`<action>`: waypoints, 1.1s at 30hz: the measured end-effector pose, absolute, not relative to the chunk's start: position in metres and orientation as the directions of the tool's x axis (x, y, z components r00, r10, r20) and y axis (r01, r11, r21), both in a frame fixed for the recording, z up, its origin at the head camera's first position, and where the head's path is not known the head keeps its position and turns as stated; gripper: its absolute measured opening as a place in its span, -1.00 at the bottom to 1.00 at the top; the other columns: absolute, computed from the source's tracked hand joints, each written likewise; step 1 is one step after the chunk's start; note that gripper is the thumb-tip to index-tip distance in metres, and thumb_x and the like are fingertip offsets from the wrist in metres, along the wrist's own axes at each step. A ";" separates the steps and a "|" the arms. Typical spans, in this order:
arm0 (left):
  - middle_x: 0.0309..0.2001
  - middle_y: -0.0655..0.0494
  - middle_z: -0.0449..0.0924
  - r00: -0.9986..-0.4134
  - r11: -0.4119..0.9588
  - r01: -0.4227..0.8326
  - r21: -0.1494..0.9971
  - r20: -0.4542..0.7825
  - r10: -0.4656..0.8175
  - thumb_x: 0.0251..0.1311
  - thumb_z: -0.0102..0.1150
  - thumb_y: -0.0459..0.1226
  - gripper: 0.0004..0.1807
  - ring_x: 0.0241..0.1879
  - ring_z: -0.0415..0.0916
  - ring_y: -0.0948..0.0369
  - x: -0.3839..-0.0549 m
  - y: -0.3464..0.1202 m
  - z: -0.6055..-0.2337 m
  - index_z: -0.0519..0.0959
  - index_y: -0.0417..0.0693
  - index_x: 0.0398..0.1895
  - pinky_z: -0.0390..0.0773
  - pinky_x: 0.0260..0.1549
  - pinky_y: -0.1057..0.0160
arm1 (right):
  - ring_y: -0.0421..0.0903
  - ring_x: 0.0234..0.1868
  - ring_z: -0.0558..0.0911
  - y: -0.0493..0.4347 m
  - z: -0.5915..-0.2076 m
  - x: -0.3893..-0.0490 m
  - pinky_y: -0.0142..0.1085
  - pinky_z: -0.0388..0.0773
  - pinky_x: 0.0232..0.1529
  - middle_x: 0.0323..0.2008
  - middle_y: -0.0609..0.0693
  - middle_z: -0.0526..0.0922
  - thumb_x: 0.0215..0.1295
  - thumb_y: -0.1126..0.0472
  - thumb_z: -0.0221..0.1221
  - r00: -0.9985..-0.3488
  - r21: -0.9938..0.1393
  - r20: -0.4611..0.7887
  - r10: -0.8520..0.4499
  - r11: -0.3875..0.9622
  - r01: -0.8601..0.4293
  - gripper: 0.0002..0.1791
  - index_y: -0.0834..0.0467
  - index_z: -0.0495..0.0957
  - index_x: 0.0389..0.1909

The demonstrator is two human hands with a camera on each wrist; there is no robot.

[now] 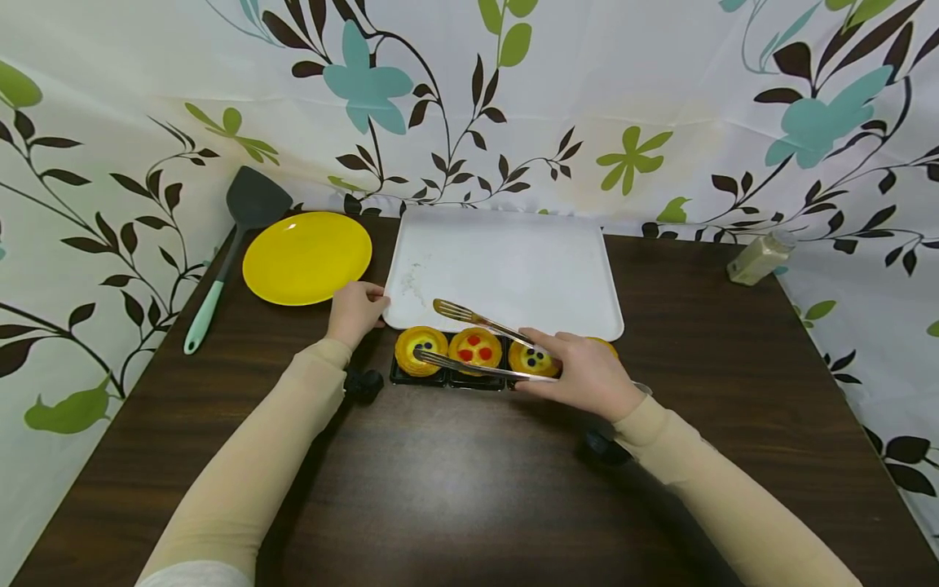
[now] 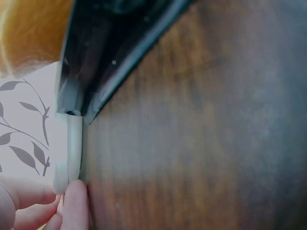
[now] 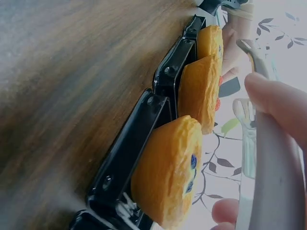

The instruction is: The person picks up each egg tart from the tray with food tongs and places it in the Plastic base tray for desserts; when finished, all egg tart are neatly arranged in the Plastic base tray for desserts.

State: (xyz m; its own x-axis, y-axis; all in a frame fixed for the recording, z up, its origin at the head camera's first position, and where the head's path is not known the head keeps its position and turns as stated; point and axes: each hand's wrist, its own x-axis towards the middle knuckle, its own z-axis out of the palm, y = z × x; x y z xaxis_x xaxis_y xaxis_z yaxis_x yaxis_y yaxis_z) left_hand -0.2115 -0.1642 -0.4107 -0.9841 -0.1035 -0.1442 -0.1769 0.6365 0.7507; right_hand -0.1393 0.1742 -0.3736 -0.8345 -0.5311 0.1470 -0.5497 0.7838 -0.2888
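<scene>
My left hand pinches the near left corner of a white rectangular tray. In the left wrist view, the thumb and fingers meet at the tray's rim. A pair of metal tongs is in my right hand, its two arms spread apart with nothing between them. Below the tongs sit several round tarts in a row in a black plastic container. One tart has red pieces on top; another tart bears dark berries. My right hand partly hides the rightmost tart.
A yellow plate lies left of the white tray. Beside it, a dark-headed spatula with a mint handle leans toward the patterned cloth. A small shaker bottle stands at the far right. Crumbs dot the tray's left part.
</scene>
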 end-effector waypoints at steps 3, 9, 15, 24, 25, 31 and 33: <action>-0.02 -0.29 0.56 -0.984 0.635 -0.179 0.752 -0.147 -0.103 0.31 0.04 -0.32 -0.66 -0.34 0.66 -0.04 -0.211 -0.164 -0.410 0.53 -0.38 0.06 0.70 -0.31 0.16 | -0.23 -0.61 0.32 0.178 -0.374 -0.139 -0.40 0.27 -0.62 -0.56 -0.06 0.49 -0.06 -0.29 0.34 -0.845 -0.306 0.147 -0.514 0.789 -0.533 -0.17 -0.03 0.44 0.26; 0.00 -0.31 0.55 -0.984 0.630 -0.177 0.757 -0.149 -0.098 0.31 0.04 -0.33 -0.66 -0.33 0.67 -0.06 -0.211 -0.165 -0.409 0.52 -0.39 0.06 0.70 -0.30 0.15 | -0.22 -0.58 0.30 0.187 -0.375 -0.138 -0.39 0.21 -0.63 -0.59 -0.09 0.43 -0.03 -0.29 0.32 -0.873 -0.329 0.128 -0.470 0.811 -0.484 -0.16 -0.03 0.40 0.29; 0.00 -0.31 0.55 -0.984 0.626 -0.179 0.759 -0.151 -0.098 0.31 0.05 -0.33 -0.66 -0.33 0.66 -0.06 -0.211 -0.164 -0.410 0.53 -0.39 0.06 0.70 -0.30 0.15 | -0.18 -0.58 0.29 0.196 -0.375 -0.139 -0.36 0.18 -0.64 -0.61 -0.09 0.38 0.00 -0.27 0.31 -0.899 -0.350 0.109 -0.425 0.830 -0.434 -0.17 0.01 0.39 0.29; -0.01 -0.31 0.55 -0.983 0.628 -0.183 0.756 -0.153 -0.103 0.31 0.05 -0.33 -0.66 -0.32 0.66 -0.06 -0.211 -0.164 -0.410 0.52 -0.40 0.06 0.70 -0.31 0.17 | -0.12 -0.49 0.49 0.217 -0.381 -0.140 -0.24 0.47 -0.53 -0.39 0.04 0.64 0.03 -0.20 0.32 -0.924 -0.362 0.143 -0.353 0.851 -0.381 -0.19 0.09 0.40 0.28; -0.01 -0.31 0.55 -0.983 0.630 -0.183 0.755 -0.151 -0.103 0.31 0.05 -0.33 -0.66 -0.32 0.66 -0.06 -0.211 -0.164 -0.410 0.52 -0.40 0.06 0.70 -0.32 0.17 | -0.11 -0.48 0.50 0.219 -0.382 -0.140 -0.22 0.48 -0.53 -0.38 0.05 0.64 0.04 -0.20 0.32 -0.927 -0.366 0.148 -0.344 0.852 -0.374 -0.20 0.10 0.40 0.28; -0.02 -0.30 0.56 -0.983 0.633 -0.182 0.753 -0.148 -0.107 0.31 0.06 -0.33 -0.66 -0.32 0.66 -0.07 -0.211 -0.164 -0.410 0.53 -0.39 0.05 0.70 -0.31 0.17 | -0.04 -0.40 0.48 0.235 -0.387 -0.140 -0.18 0.45 -0.43 -0.21 0.13 0.64 0.06 -0.19 0.31 -0.948 -0.386 0.153 -0.281 0.866 -0.319 -0.20 0.11 0.39 0.29; -0.01 -0.31 0.55 -0.984 0.632 -0.180 0.753 -0.148 -0.103 0.31 0.05 -0.33 -0.66 -0.32 0.66 -0.06 -0.211 -0.164 -0.410 0.53 -0.40 0.06 0.70 -0.31 0.17 | -0.04 -0.43 0.43 0.240 -0.388 -0.140 -0.20 0.39 -0.44 -0.25 0.13 0.62 0.07 -0.17 0.31 -0.952 -0.383 0.160 -0.262 0.872 -0.305 -0.21 0.13 0.38 0.29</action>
State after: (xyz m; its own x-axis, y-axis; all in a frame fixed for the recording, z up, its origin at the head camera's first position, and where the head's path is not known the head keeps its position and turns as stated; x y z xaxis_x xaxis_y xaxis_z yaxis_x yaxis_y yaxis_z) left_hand -0.2115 -0.1637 -0.4103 -0.9836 -0.1034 -0.1479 -0.1798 0.6325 0.7534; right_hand -0.1402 0.2403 -0.3877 -0.9517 -0.2622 0.1597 -0.3046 0.8721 -0.3831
